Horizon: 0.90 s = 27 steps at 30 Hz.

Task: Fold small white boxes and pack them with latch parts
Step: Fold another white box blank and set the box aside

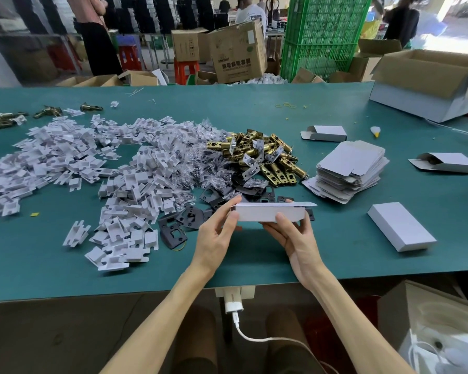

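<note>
Both hands are up over the near middle of the worktop (241,109), and the box (265,213) sits between them, lifted off the surface just above the black plates (179,228). The left hand (216,230) pinches the box's left end, thumb on the front face, fingers curled behind. The right hand (295,236) cradles it from underneath, thumb pressed on the front.

Room to move: there's a bare green strip along the near edge below the hands, and more open surface at the far edge. The left half is buried under white inserts (65,157). Toward the right edge lie a stack of flats (351,168), a closed box (400,225) near the front, and two part-open boxes (324,133) (446,163) further back. A big carton (430,85) fills the far right corner, cut off by the frame.

Hard to see: the fingers behind the box are mostly hidden. The brass latches (260,155) are heaped mid-table, tangled with clear bags (200,157) whose contents are too small to make out. What's inside the held box cannot be seen. More latches at the far left corner run out of view.

The box itself is long, white and plain, held level and lengthwise, with sharp, square sides. The left end is covered by the hand. At the right end a thin flap sticks out from the top edge, not tucked in.
</note>
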Motion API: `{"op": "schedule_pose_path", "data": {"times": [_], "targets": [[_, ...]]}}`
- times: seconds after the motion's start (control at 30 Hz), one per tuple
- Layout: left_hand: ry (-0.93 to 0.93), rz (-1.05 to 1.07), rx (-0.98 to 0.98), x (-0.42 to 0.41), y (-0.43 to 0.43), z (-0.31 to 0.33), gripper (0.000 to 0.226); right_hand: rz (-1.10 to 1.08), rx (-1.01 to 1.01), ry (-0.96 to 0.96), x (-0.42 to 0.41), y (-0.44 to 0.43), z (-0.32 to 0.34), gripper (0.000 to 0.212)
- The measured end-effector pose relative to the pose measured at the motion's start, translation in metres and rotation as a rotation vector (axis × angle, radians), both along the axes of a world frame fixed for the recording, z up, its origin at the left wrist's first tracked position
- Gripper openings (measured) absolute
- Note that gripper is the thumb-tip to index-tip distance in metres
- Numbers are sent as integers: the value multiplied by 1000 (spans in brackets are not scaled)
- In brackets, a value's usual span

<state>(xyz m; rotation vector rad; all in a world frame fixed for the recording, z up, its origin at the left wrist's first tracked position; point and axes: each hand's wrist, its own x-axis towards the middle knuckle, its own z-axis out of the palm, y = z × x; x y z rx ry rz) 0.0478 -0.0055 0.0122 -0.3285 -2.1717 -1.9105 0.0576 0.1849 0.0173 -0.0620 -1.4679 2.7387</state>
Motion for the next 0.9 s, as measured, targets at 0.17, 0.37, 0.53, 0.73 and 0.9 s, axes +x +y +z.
{"op": "schedule_pose_path", "data": {"times": [0.17,0.37,0.53,0.73,0.9], "targets": [[-53,-58,-31,-2,1,-1,53,1,122,3,-1,-2,-5,75],[-130,-101,-78,-1,2,0,84,0,271,18,-2,-1,-11,72],[-170,-158,-86,-2,4,1,83,5,327,31,-2,-2,-10,76],[-219,-117,-84,-7,-1,-6,85,26,363,40,0,-2,-8,76],[-226,-109,-67,-8,-4,-5,75,14,381,57,1,-4,-6,74]]}}
